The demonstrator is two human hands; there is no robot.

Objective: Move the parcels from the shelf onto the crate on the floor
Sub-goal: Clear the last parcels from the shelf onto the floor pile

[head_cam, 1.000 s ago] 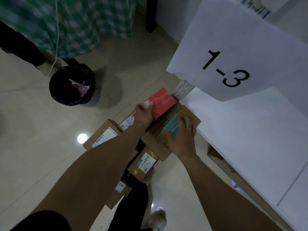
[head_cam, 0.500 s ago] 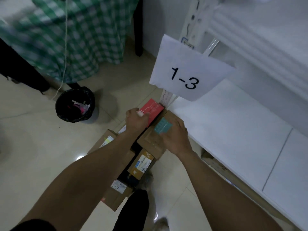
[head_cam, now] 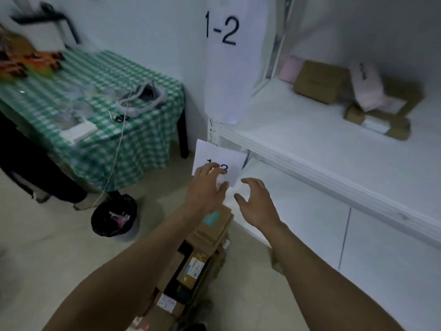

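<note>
The red box and the brown box [head_cam: 214, 225] that were held half a second ago have been let go. The left hand [head_cam: 205, 189] and the right hand [head_cam: 255, 206] are now lifted clear. Both are empty, with fingers spread and loosely bent, and nothing is gripped.

The brown box, with its teal sticker, is seen just below the left wrist, on top of the stack [head_cam: 191, 271] of boxes that runs under the left forearm. The red box is not in sight now. The crate can hardly be made out: only dark gaps between the boxes are shown, so it cannot be told for sure that the stack is carried by it.

The view has also been swung up from the floor to the shelf [head_cam: 298, 139]. The 1-3 label [head_cam: 214, 151] is partly covered by the left fingertips.

Up and to the right of the right hand, well apart from it, more parcels [head_cam: 319, 82] are left on the shelf. This delivery is judged done. A further reach to those parcels is called for, so the task is not finished.
</note>
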